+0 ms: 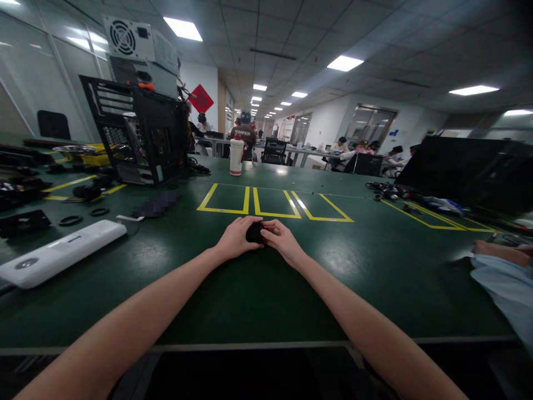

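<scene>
Between my two hands is a small black rounded object (254, 232), whose kind I cannot make out. My left hand (236, 238) curls round its left side, thumb below and fingers above. From the right, my right hand (282, 239) presses its fingertips and thumb against the same object. Fingers cover part of it. Both hands are low over the green table (258, 294), just in front of the yellow tape outlines (275, 214).
A white power strip (62, 253) and black rings (70, 220) lie at left. Behind them stands a black computer case (141, 130) with power supplies (141, 44) on top. A white cup (236, 157) stands further back. At right are a co-worker's sleeve (497, 283) and a black panel (466, 172).
</scene>
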The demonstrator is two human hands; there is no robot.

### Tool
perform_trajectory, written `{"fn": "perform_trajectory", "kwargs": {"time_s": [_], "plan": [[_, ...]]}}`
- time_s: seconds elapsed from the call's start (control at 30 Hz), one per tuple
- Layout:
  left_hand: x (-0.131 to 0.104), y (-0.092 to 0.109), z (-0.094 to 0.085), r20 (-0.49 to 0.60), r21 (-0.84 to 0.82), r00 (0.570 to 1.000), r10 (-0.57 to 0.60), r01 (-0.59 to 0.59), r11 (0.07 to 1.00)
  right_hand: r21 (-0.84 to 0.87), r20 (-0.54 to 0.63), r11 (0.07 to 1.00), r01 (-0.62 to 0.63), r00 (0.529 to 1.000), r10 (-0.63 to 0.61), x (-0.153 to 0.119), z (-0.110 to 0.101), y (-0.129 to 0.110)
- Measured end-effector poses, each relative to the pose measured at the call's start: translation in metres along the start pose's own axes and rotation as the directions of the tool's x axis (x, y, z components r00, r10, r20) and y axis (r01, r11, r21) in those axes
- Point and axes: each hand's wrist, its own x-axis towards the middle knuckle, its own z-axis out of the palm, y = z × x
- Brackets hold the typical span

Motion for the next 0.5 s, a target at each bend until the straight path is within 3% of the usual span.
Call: {"fn": "perform_trajectory", "kwargs": {"time_s": [0.13,0.3,0.5], "plan": [[-0.0001,0.0,0.0001,0.006,-0.006,1.0,-0.015,0.015,1.0,-0.002,0.018,1.0,-0.018,1.0,0.018,-0.0006,-0.0011,-0.0003],[-0.0002,0.0038,-0.0025,0.007,-0.021,1.0,-0.029,0.029,0.999,-0.025,0.056,0.999,0.046,0.997,-0.045,-0.004,-0.0009,-0.0036],[0.0001,0.0058,-0.0048,0.015,-0.028,0.999,-0.043,0.043,0.999,0.003,-0.009,1.0,0.009,1.0,-0.009,0.0005,0.0012,-0.0013]]}}
